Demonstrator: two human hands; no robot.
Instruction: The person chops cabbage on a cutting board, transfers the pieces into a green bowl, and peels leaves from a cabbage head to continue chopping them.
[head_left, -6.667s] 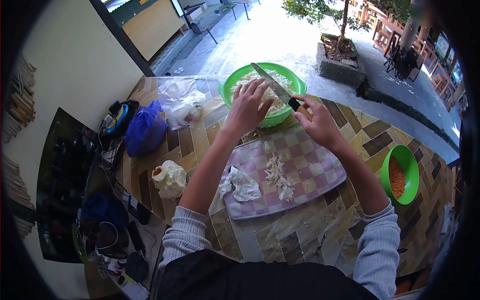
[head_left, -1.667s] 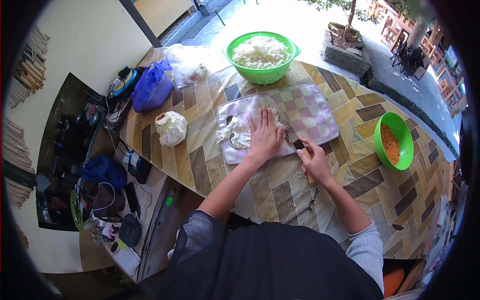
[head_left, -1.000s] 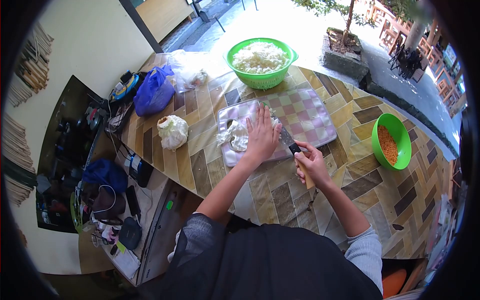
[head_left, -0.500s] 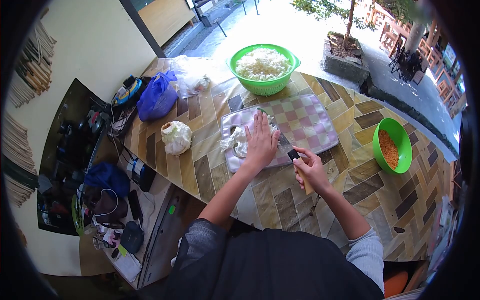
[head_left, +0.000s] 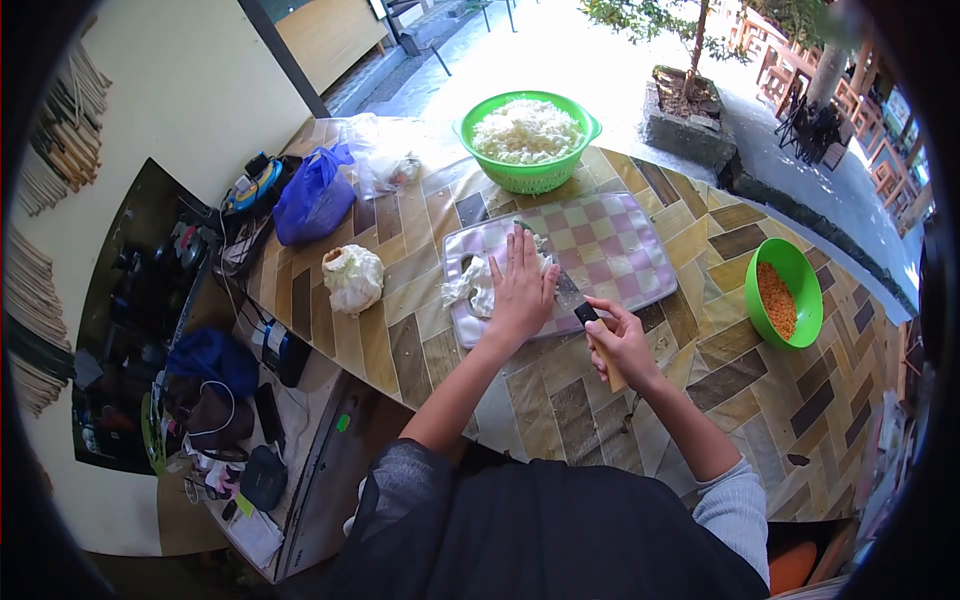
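My left hand lies flat, fingers stretched out, over a pale, leafy piece that looks like cabbage and hides part of it. Wrapped round the wooden handle of a knife is my right hand. The blade runs up and left from the handle, close beside my left fingers, and its far part is partly covered by them. Beneath both lies a pink-and-cream checkered cutting board. A whitish, roundish cabbage-like head sits on the table to the left.
A green colander heaped with white shreds stands behind the board. To the right is a green bowl with orange bits. Blue and clear plastic bags sit at the back left. The patterned table has a curved far edge.
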